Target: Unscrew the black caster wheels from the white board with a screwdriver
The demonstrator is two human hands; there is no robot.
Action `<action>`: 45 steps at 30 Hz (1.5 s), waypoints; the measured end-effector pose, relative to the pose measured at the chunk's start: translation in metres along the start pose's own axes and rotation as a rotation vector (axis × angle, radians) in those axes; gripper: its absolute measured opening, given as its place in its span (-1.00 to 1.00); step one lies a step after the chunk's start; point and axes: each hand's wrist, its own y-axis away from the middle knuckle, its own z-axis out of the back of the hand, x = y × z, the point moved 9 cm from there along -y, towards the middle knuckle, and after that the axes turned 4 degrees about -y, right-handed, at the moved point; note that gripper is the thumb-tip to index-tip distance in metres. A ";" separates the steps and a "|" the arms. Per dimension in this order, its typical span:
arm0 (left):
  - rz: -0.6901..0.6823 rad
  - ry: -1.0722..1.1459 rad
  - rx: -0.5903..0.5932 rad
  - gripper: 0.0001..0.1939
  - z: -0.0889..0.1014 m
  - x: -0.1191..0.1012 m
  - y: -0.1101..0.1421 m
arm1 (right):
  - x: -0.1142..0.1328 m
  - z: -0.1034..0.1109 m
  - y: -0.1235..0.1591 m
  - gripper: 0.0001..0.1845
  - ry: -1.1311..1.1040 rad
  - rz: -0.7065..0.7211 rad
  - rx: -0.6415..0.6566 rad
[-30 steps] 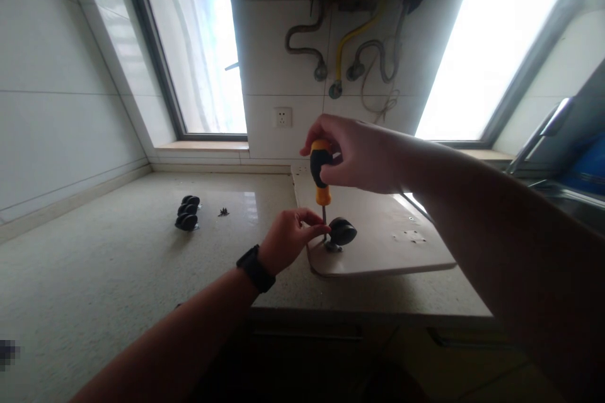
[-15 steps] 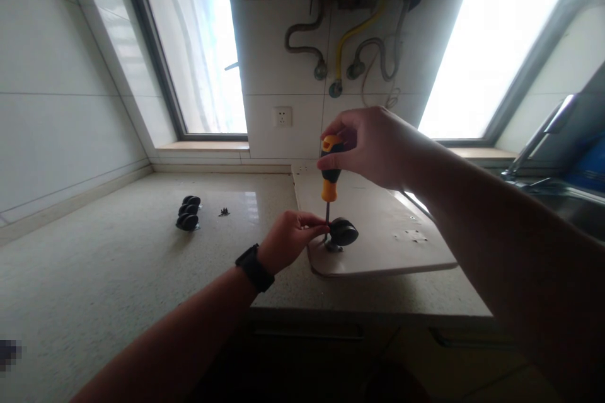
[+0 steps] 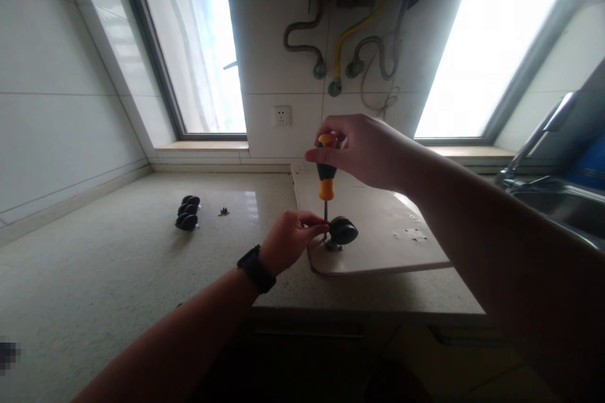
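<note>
My right hand grips the yellow and black handle of a screwdriver, which stands upright with its shaft pointing down. The tip meets the base plate of a black caster wheel near the front left corner of a white board. Fingers of my left hand are pinched around the lower shaft, right beside the wheel; a screw there is too small to make out. A black watch is on my left wrist. Several more caster wheels stand on the counter to the left, close to a small pile of screws.
The speckled stone counter runs along a tiled wall with a socket and pipes. At the right are a faucet and a metal sink. Drawer handles lie below the counter edge.
My right hand has turned slightly on the screwdriver handle and shifted a little left, with the handle's top leaning left. My left hand stays at the shaft.
</note>
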 end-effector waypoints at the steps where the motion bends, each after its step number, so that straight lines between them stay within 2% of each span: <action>1: 0.002 -0.011 -0.011 -0.79 0.001 0.001 0.000 | -0.003 0.000 -0.001 -0.59 -0.024 -0.018 0.014; 4: 0.016 -0.044 -0.038 -0.72 0.004 0.007 -0.001 | -0.007 0.002 -0.002 -0.53 -0.124 -0.055 0.027; 7: 0.033 -0.058 -0.043 -0.68 0.006 0.011 -0.001 | 0.000 0.003 0.001 -0.57 -0.187 -0.015 0.079; 11: -0.032 0.017 -0.026 -0.70 0.004 0.002 -0.001 | 0.003 0.000 0.004 -0.58 -0.192 -0.006 0.156; 13: -0.066 0.084 -0.025 -0.72 0.002 -0.005 -0.001 | -0.001 -0.001 0.003 -0.59 -0.181 -0.033 0.147; 16: -0.047 0.220 -0.044 -0.78 0.001 -0.008 -0.001 | 0.000 -0.004 0.003 -0.70 -0.167 -0.016 0.106; 20: -0.002 0.328 -0.070 -0.85 -0.001 -0.005 -0.002 | 0.012 0.006 0.004 -0.68 -0.044 0.080 -0.084; 27: 0.017 0.355 -0.085 -0.84 -0.002 0.000 -0.003 | 0.001 0.013 0.004 -0.55 -0.088 -0.063 -0.148; 30: 0.032 0.353 -0.123 -0.84 0.000 0.003 -0.003 | 0.001 0.016 0.004 -0.60 -0.111 -0.060 -0.129; 35: 0.058 0.405 -0.162 -0.85 0.001 0.006 -0.003 | 0.014 0.005 0.006 -0.63 -0.203 0.036 0.017; 40: 0.092 0.454 -0.178 -0.77 0.000 0.007 -0.001 | 0.025 -0.001 0.006 -0.61 -0.037 0.065 -0.017; 45: 0.064 0.397 -0.114 -0.74 0.000 0.001 0.000 | 0.019 -0.002 0.005 -0.50 -0.115 0.040 -0.043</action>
